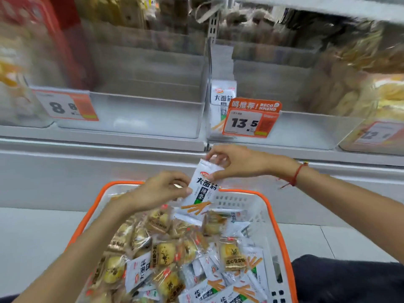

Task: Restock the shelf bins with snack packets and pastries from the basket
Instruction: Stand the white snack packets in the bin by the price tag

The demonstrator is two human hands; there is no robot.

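Packet (200,191): flat glossy white foil pouch, long axis near vertical, top tilted slightly right, printed face to camera. Held above the far rim of the basket (274,217), which is white perforated plastic with orange trim. Right hand (231,164) pinches the top edge; left hand (162,189) pinches the left edge mid-length. Packet hangs below the right grip.

Blurred beyond reading: top shelf goods (135,12) and the price tag (378,133) at far right. Cut off by the bottom edge: basket (282,243). Half hidden behind the 13.5 tag (247,123): a white packet (222,95) in its bin. Covered at its upper corner by right hand (238,162) fingers: held packet (202,191).
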